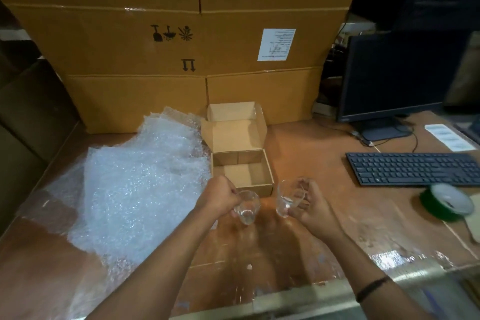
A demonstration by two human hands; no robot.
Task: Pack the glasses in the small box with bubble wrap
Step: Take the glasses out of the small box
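While left hand [220, 199] and right hand [310, 206] grip separate glasses [247, 209], both seem clear of the small box's [255, 190] edge.

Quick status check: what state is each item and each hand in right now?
left hand: grips left glass, unwrapped
right hand: grips right glass, unwrapped
small box: lid open, nothing inside
bubble wrap: loose sheets beside small box
monitor: screen dark
tape roll: on desk

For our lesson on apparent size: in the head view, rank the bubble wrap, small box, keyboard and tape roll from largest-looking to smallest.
1. bubble wrap
2. small box and keyboard: too alike to rank; the keyboard runs off the frame's edge
3. tape roll, smallest, though nearer the camera
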